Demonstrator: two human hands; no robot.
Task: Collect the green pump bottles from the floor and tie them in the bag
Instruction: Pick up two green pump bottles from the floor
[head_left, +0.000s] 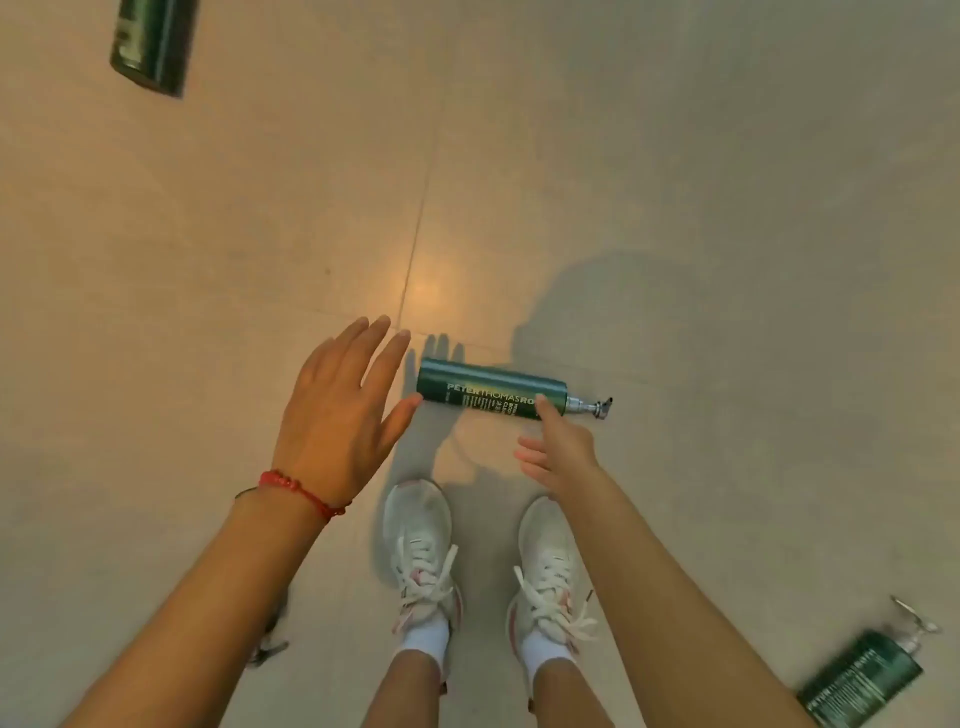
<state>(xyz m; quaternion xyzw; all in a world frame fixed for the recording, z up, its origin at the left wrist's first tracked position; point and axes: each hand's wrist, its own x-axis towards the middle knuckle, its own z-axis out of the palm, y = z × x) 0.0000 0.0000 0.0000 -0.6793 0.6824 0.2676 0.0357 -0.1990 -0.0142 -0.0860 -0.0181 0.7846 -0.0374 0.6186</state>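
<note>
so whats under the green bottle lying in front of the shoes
The green bottle lies on its side directly on the bare tiled floor, with only its shadow beside it. The right hand covers a bit of its near edge, so that spot can't be checked.

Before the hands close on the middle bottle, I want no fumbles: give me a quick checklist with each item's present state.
1. Middle bottle lying flat on the floor: ok.
2. Left hand open beside its base: ok.
3. Right hand fingers at the pump end: ok.
4. Firm grip made: not ok.
5. Pump intact: cannot tell.
6. Bag within reach: cannot tell, none in view.
</note>
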